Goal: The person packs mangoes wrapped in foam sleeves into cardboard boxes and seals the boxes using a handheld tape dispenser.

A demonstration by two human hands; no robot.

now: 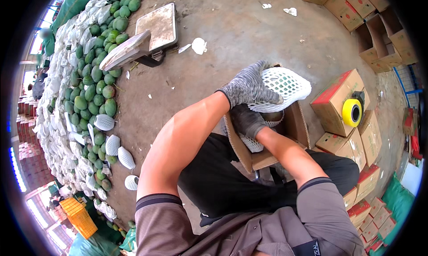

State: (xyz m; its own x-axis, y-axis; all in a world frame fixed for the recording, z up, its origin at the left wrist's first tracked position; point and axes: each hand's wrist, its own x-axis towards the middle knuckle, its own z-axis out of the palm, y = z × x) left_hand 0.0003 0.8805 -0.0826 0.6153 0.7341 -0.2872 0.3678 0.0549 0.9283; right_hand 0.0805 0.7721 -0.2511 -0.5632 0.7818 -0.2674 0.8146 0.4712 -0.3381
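My left hand (250, 85), in a grey knit glove, grips a green mango in a white foam net (284, 85) above an open cardboard box (247, 160). The thumb lies across the net's near side. Below it, my right hand (247, 120), in a darker glove, reaches down inside the box by the left wall; its fingers are hidden under my left wrist and the netted fruit. Another mango (272, 116), partly in foam net, shows inside the box beside the right hand. More white netting (251, 144) lies in the box's near-left corner.
A long heap of green mangoes (88, 92) lies to the left, with netted ones (112, 145) along its edge. Behind stands a platform scale (160, 25). A yellow tape roll (351, 113) in a dispenser rests against a closed carton (337, 99) at right. Open cartons (378, 38) stand far right.
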